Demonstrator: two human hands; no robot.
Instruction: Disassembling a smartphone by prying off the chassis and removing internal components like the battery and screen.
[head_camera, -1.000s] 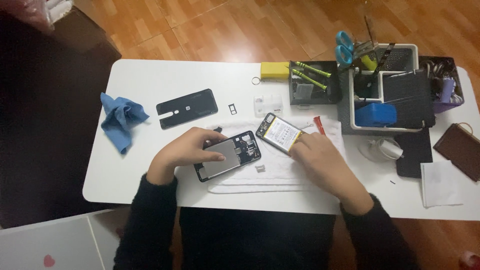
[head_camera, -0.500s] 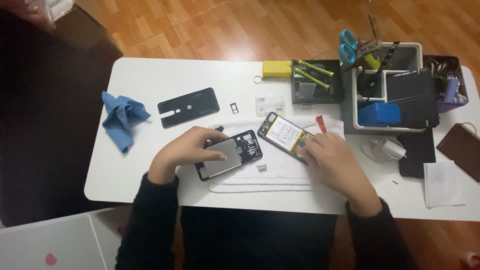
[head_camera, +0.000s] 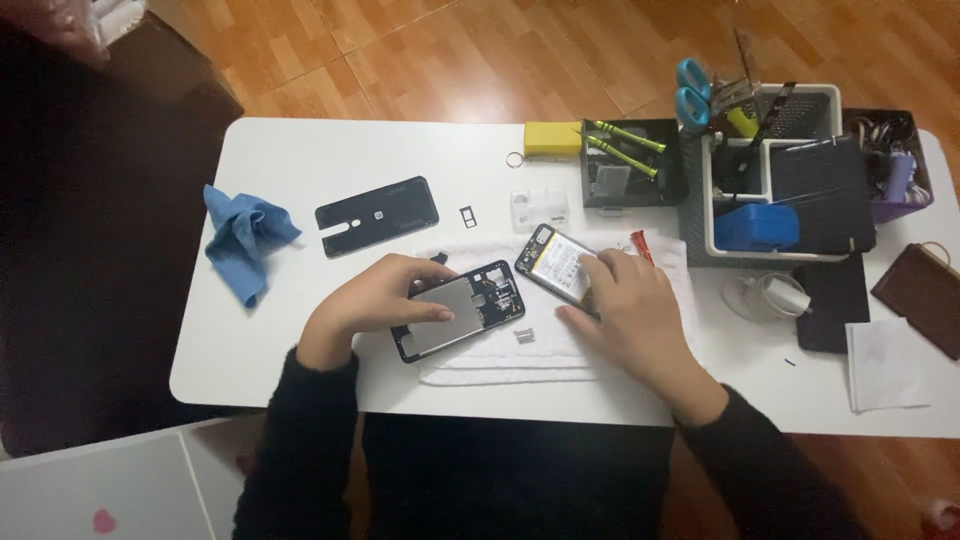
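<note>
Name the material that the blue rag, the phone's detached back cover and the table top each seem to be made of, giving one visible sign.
Blue rag: soft woven cloth, matt; it lies crumpled in folds.
Back cover: probably plastic or glass, black, slightly glossy; flat and rigid with a cut-out.
Table top: likely laminate or painted board, smooth white with rounded corners.

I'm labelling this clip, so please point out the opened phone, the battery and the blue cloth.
opened phone (head_camera: 470, 305): head view, on the bare grey plate inside its frame.
battery (head_camera: 556, 262): head view, on its pale label face.
blue cloth (head_camera: 243, 236): head view, on the middle of the crumpled fabric.
</note>
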